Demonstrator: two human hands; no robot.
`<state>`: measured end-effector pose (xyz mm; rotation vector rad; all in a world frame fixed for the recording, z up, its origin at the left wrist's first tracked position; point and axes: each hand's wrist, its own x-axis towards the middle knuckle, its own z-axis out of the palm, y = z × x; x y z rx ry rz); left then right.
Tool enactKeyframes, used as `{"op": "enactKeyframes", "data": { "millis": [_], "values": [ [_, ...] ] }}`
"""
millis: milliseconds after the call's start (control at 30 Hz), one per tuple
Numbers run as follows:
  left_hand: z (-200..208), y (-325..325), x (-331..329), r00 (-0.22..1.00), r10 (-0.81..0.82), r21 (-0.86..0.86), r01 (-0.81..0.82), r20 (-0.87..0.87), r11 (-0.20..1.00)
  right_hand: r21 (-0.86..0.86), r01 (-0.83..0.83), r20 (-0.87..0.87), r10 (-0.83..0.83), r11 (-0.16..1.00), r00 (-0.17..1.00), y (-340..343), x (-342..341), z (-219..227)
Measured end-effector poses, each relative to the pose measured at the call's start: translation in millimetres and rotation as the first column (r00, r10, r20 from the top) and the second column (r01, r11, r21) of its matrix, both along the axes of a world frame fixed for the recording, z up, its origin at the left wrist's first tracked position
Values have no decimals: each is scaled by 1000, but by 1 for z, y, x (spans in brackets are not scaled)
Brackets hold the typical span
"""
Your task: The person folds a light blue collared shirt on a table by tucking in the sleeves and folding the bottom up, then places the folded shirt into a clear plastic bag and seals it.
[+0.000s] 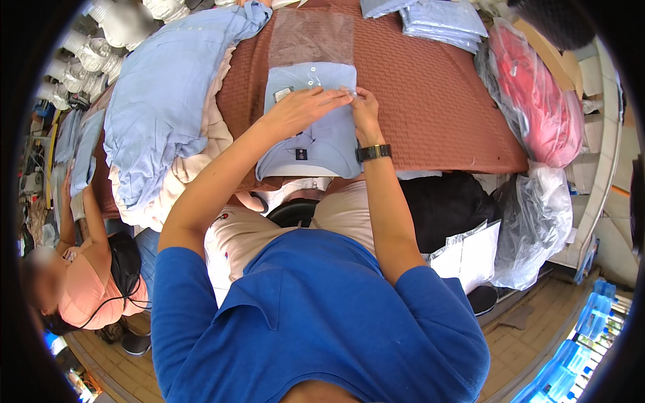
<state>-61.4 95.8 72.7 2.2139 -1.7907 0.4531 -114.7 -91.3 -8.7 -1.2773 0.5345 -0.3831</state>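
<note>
A folded light blue shirt (329, 138) lies on the brown-covered table in front of me, with its dark neck label near me and white buttons toward the far end. A clear plastic bag (312, 37) covers part of it and stretches flat beyond its far edge. My left hand (309, 107) reaches across the shirt, fingers stretched out toward the right edge. Beside those fingertips, my right hand (365, 111), with a dark watch on the wrist, pinches the bag at that edge. A small pale tag (283, 94) shows left of my left hand.
Loose light blue shirts (168, 94) are heaped at the left over pale cloth. Packed blue shirts (443, 25) sit at the far right, near a bag of red cloth (534, 94). At the left, another person (101, 269) handles blue garments.
</note>
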Motion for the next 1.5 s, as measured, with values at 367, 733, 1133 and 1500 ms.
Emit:
{"op": "enactKeyframes", "data": {
  "millis": [367, 733, 1133, 1500],
  "values": [
    [-83, 83, 60, 164, 412, 154, -756, -896, 636, -694, 28, -41, -78, 719, 996, 19, -40, 25],
    [-67, 55, 73, -116, -3, 87, -760, -993, 645, -954, -217, -92, 486, 208, 869, 137, -86, 47],
    [-76, 39, 105, -209, -171, -12, -600, -963, 800, -949, -313, -268, 407, 45, 873, 134, -100, 40],
    [-80, 14, 108, 252, -281, -377, -642, -926, 667, -942, -332, -295, 335, 57, 895, 106, -113, 39]
  ]
}}
